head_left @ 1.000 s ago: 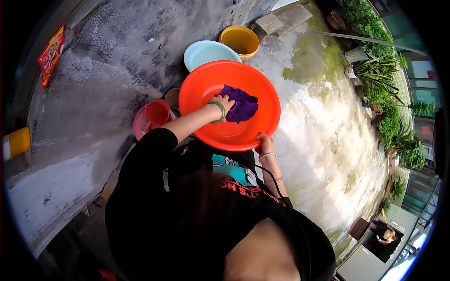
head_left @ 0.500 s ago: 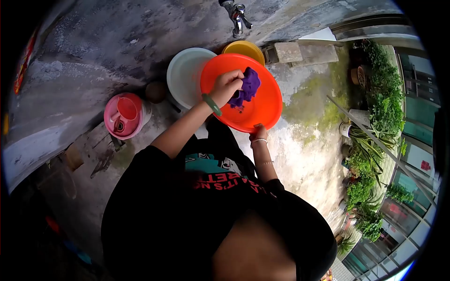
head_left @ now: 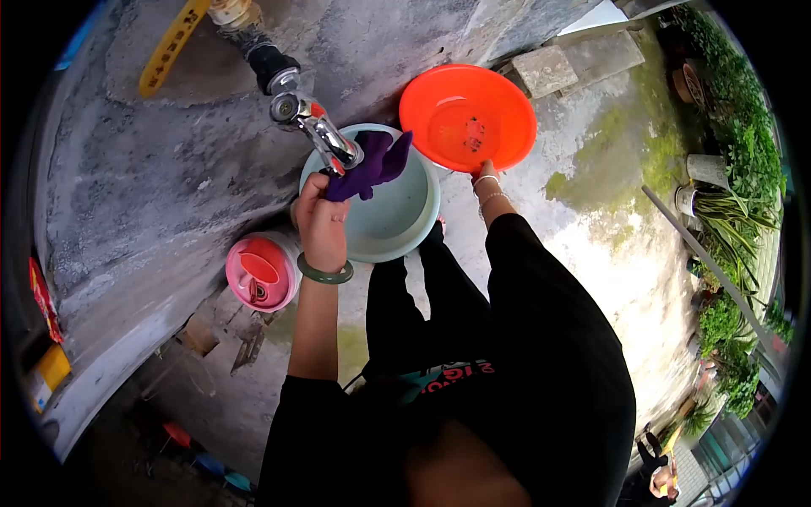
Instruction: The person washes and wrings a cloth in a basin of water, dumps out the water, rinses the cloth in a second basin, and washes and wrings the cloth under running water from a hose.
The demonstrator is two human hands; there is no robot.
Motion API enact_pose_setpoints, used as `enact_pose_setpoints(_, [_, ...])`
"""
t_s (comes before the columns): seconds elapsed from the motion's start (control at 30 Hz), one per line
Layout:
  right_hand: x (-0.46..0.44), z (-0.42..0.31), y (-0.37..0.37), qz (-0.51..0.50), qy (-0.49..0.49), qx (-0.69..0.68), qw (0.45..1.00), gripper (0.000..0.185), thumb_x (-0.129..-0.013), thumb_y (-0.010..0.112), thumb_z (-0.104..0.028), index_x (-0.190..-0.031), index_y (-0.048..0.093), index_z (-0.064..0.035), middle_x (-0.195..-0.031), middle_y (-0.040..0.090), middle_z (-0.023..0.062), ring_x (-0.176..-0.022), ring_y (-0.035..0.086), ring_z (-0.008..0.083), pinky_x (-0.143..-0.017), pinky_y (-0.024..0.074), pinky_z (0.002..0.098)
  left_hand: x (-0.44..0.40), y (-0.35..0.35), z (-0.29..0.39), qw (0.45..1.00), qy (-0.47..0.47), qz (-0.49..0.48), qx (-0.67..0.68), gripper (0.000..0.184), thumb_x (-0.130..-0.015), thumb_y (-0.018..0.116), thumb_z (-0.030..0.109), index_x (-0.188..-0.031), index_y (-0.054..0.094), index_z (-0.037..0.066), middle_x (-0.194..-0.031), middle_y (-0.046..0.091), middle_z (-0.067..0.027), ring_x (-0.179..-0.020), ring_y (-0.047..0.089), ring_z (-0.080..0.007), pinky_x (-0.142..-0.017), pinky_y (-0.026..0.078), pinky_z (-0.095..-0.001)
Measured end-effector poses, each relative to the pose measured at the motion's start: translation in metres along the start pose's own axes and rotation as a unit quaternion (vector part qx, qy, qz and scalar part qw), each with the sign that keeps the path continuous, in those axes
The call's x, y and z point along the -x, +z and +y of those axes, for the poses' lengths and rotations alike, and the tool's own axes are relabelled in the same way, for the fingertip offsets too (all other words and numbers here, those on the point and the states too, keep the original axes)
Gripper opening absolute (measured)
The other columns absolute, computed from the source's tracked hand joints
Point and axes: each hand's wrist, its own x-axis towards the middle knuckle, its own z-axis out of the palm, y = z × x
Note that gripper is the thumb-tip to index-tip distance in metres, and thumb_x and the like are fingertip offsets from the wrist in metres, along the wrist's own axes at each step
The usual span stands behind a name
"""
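My left hand (head_left: 321, 224), with a green bangle at the wrist, is closed on a bunched purple cloth (head_left: 370, 173). The cloth is directly at the mouth of a chrome tap (head_left: 325, 135), above a pale blue basin (head_left: 393, 215) on the ground. My right hand (head_left: 487, 177) grips the near rim of an orange-red basin (head_left: 435, 114), tilted beyond the blue one to the right. Small dark marks show on its inner bottom. Whether water runs from the tap cannot be made out.
A pink bucket (head_left: 235, 279) holding a red dipper (head_left: 259, 268) stands left of the blue basin. Stone slabs (head_left: 545, 71) lie by the wall. Potted plants (head_left: 743, 211) and a slanting pole (head_left: 701, 252) are at the right. Another person (head_left: 663, 480) is at the lower right.
The purple cloth has left the orange basin, carried left to the tap in my left hand. My right hand has moved the orange basin away to the right, uncovering the blue basin.
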Motion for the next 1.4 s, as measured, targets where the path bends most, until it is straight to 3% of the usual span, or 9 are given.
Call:
enact_pose_setpoints(0.17, [-0.049,0.060,-0.006,0.064,-0.107,0.049,0.991,0.040,-0.067,0.066,-0.027,-0.095,0.060,0.0003,-0.078,0.061,0.0103,-0.056,0.055,0.0215,-0.049,0.0450,0.0353,-0.003,-0.028,-0.020,0.998,-0.012,0.052,-0.041,0.011,-0.067,0.040,0.002,-0.077,0.040,0.005,-0.064,0.036,-0.0017,-0.057,0.033,-0.0105,-0.059,0.030,-0.0224])
enact_pose_setpoints(0.37, [0.038,0.011,-0.046,-0.221,0.020,0.066,0.973,0.066,-0.071,0.072,-0.046,-0.120,0.043,-0.0122,-0.106,0.058,0.0068,-0.078,0.060,0.0202,-0.066,0.0456,0.0340,0.018,-0.073,-0.002,0.995,-0.022,0.086,0.050,0.011,-0.066,0.040,0.003,-0.076,0.037,0.007,-0.060,0.035,0.0017,-0.054,0.032,-0.0071,-0.055,0.031,-0.0203])
enact_pose_setpoints(0.5, [0.082,0.038,-0.073,-0.262,0.270,0.240,0.895,0.036,-0.085,0.054,-0.026,-0.116,0.054,-0.0089,-0.093,0.064,0.0047,-0.075,0.060,0.0122,-0.061,0.0434,0.0273,0.013,-0.093,-0.024,0.988,-0.064,0.050,-0.134,0.019,-0.060,0.044,0.007,-0.078,0.045,-0.001,-0.073,0.044,-0.0039,-0.064,0.037,-0.0099,-0.062,0.031,-0.0210])
enact_pose_setpoints(0.7, [0.157,0.135,-0.015,-0.425,-0.091,0.334,0.837,0.062,-0.080,0.060,-0.045,-0.128,0.046,-0.0078,-0.108,0.059,0.0128,-0.093,0.059,0.0237,-0.080,0.0469,0.0298,-0.007,-0.064,-0.068,0.973,-0.159,0.025,-0.163,0.018,-0.060,0.041,0.002,-0.077,0.045,0.001,-0.071,0.038,0.0015,-0.063,0.034,-0.0063,-0.059,0.027,-0.0196])
enact_pose_setpoints(0.83, [0.156,0.167,0.031,-0.472,0.255,0.185,0.823,0.072,-0.075,0.065,-0.051,-0.131,0.040,-0.0121,-0.120,0.052,0.0129,-0.103,0.056,0.0242,-0.077,0.0494,0.0357,-0.039,-0.097,-0.112,0.944,-0.228,0.002,-0.240,0.011,-0.076,0.054,0.011,-0.077,0.048,0.002,-0.063,0.041,0.0031,-0.057,0.035,-0.0062,-0.059,0.035,-0.0224])
enact_pose_setpoints(1.03, [0.131,0.140,0.040,-0.225,-0.249,0.526,0.781,0.051,-0.078,0.060,-0.028,-0.124,0.047,-0.0104,-0.118,0.051,0.0114,-0.105,0.052,0.0280,-0.088,0.0409,0.0438,-0.072,-0.176,-0.199,0.637,-0.098,0.026,-0.765,0.023,-0.071,0.071,0.021,-0.083,0.057,0.008,-0.080,0.058,-0.0075,-0.074,0.055,-0.0203,-0.068,0.046,-0.0346])
enact_pose_setpoints(1.07, [0.137,0.134,0.039,-0.203,-0.314,0.533,0.759,0.052,-0.078,0.059,-0.027,-0.125,0.046,-0.0110,-0.120,0.050,0.0115,-0.109,0.049,0.0285,-0.091,0.0379,0.0442,-0.073,-0.180,-0.212,0.610,-0.105,0.029,-0.785,0.033,-0.070,0.071,0.021,-0.098,0.058,0.009,-0.112,0.054,-0.0131,-0.101,0.051,-0.0295,-0.084,0.043,-0.0408])
enact_pose_setpoints(1.23, [0.146,0.156,0.050,-0.213,-0.499,0.578,0.609,0.063,-0.080,0.058,-0.030,-0.137,0.032,-0.0212,-0.137,0.034,0.0112,-0.126,0.033,0.0308,-0.103,0.0264,0.0476,-0.079,-0.183,-0.285,0.619,0.063,-0.069,-0.780,0.053,-0.078,0.065,0.026,-0.126,0.049,0.015,-0.139,0.029,-0.0187,-0.125,0.030,-0.0400,-0.104,0.027,-0.0466])
enact_pose_setpoints(1.4, [0.116,0.189,0.062,-0.288,-0.482,0.576,0.593,0.055,-0.080,0.057,-0.023,-0.132,0.041,-0.0173,-0.138,0.034,0.0138,-0.123,0.039,0.0279,-0.099,0.0336,0.0442,-0.077,-0.197,-0.327,0.555,0.031,-0.011,-0.831,0.039,-0.083,0.058,0.027,-0.120,0.055,0.016,-0.123,0.048,-0.0157,-0.114,0.043,-0.0354,-0.092,0.037,-0.0464])
